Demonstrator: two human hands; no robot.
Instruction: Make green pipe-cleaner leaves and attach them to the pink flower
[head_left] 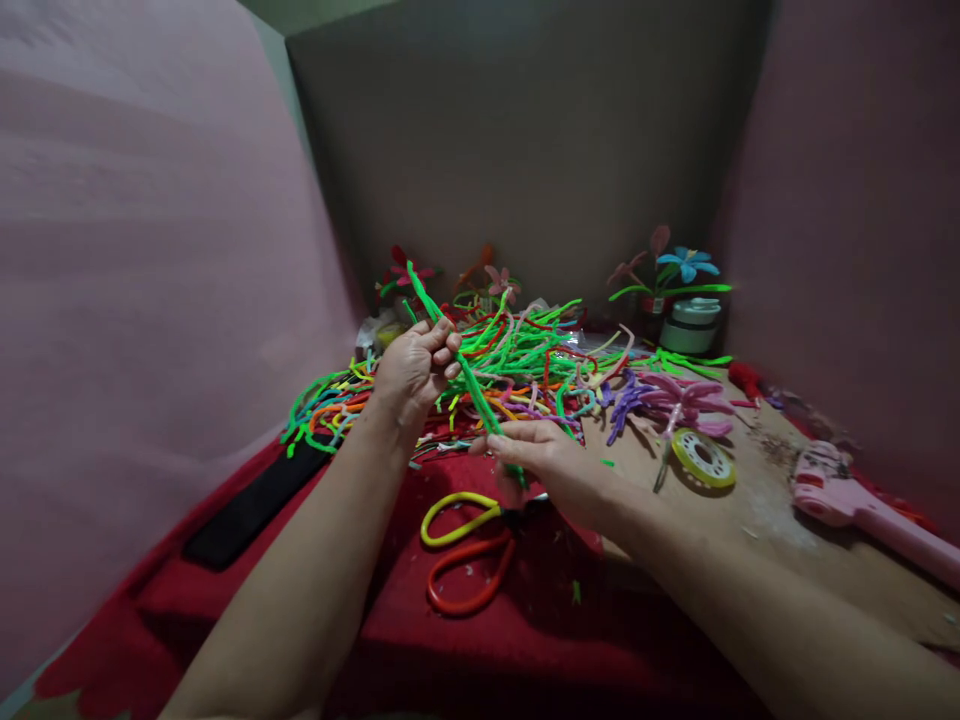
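Note:
Green pipe cleaners [478, 390] run in a slanting bundle between my two hands. My left hand [420, 362] pinches them near their upper part, with the tips sticking up beyond the fingers. Lower down, my right hand [544, 458] closes its fingers around the bundle's bottom end; part of that end is blurred. Below the right hand lie scissors [466, 597] with one yellow and one red handle loop, their blades mostly hidden by that hand. Behind both hands spreads a heap of loose pipe cleaners [517, 345], largely green, with red, pink, orange and purple among them.
A red cloth [300, 620] covers the table, with a brown board [772, 540] at right. On the board are purple and pink pipe-cleaner flowers [686, 400], a yellow tape roll [703, 460] and a pink glue gun [847, 495]. A black strip [255, 510] lies left; finished flowers [688, 263] stand behind.

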